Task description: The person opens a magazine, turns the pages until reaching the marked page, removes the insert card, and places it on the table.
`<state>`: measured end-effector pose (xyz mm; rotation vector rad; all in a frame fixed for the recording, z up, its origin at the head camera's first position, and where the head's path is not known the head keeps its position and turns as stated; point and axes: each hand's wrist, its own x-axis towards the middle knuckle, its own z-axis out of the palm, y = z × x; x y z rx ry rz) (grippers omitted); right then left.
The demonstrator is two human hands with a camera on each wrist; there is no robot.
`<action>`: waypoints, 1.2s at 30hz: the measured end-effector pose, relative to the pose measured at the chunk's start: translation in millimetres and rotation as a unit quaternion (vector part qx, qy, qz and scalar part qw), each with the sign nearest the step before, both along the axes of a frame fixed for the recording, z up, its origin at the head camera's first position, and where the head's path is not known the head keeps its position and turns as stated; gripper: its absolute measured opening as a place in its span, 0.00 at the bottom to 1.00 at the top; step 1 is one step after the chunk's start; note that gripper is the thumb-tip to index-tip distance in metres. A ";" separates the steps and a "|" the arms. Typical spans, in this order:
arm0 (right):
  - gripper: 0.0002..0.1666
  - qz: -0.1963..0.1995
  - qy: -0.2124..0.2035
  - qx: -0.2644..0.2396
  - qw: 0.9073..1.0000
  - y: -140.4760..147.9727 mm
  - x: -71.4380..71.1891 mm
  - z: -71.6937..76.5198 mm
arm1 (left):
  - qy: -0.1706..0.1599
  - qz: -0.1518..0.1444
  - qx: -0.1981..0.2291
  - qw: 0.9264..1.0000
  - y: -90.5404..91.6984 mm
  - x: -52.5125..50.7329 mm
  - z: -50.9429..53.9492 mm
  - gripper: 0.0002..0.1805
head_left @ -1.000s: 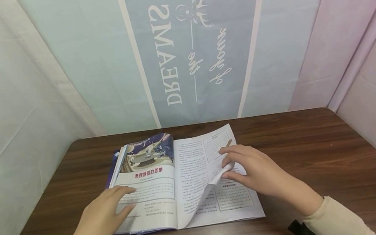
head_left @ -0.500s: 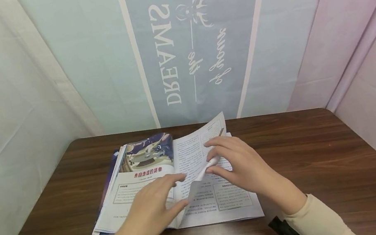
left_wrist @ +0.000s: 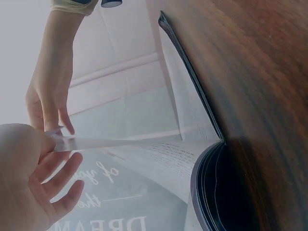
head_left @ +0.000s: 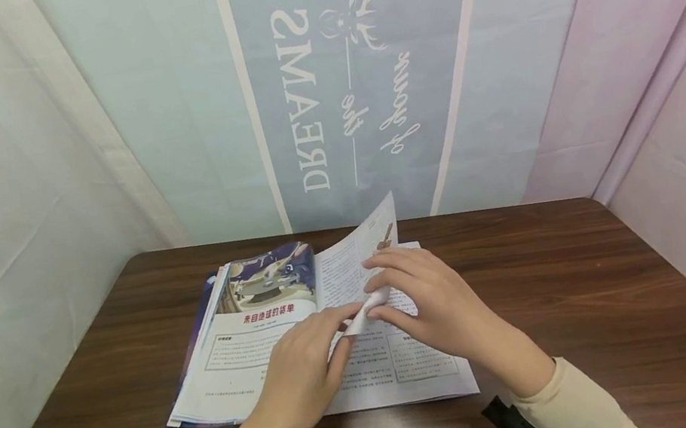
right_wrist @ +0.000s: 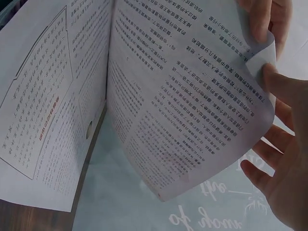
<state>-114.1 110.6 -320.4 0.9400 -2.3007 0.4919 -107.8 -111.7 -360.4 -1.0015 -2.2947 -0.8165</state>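
pages (head_left: 418, 387): white, black-lettered | title (head_left: 269, 313): red | table (head_left: 568, 281): brown woodgrain | sleeves (head_left: 573, 407): cream | backdrop (head_left: 425, 16): blue-grey, white stripes

Soft light fills the head view, casting a pale sheen on the dark brown wood-grain table (head_left: 588, 278); the open, white-paged magazine (head_left: 340, 276) shows its fine print blurred. Haze washes out the left wrist view's upper left; the right wrist view is dim.

Dark brown wood grain across this surface (head_left: 582, 279), far corners rounded! And there, lying open on it, a magazine (head_left: 290, 303).
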 end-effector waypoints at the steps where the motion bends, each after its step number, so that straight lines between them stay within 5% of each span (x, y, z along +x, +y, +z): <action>1: 0.18 0.001 0.002 -0.005 1.000 0.0 0.3 0.1 | 0.003 0.003 0.001 1.000 0.1 -0.1 0.3 0.22; 12: 0.23 0.011 0.009 -0.069 0.997 4.7 5.0 6.5 | 0.026 0.065 0.018 0.997 -14.0 -5.3 1.0 0.26; 28: 0.21 -0.068 -0.058 -0.031 0.996 37.8 10.4 -16.3 | -0.086 0.139 0.025 0.986 -67.2 -10.8 -4.2 0.42; 36: 0.19 -0.076 -0.078 0.020 0.994 58.3 8.9 -28.8 | -0.090 0.139 -0.003 0.986 -90.3 -10.1 -8.3 0.48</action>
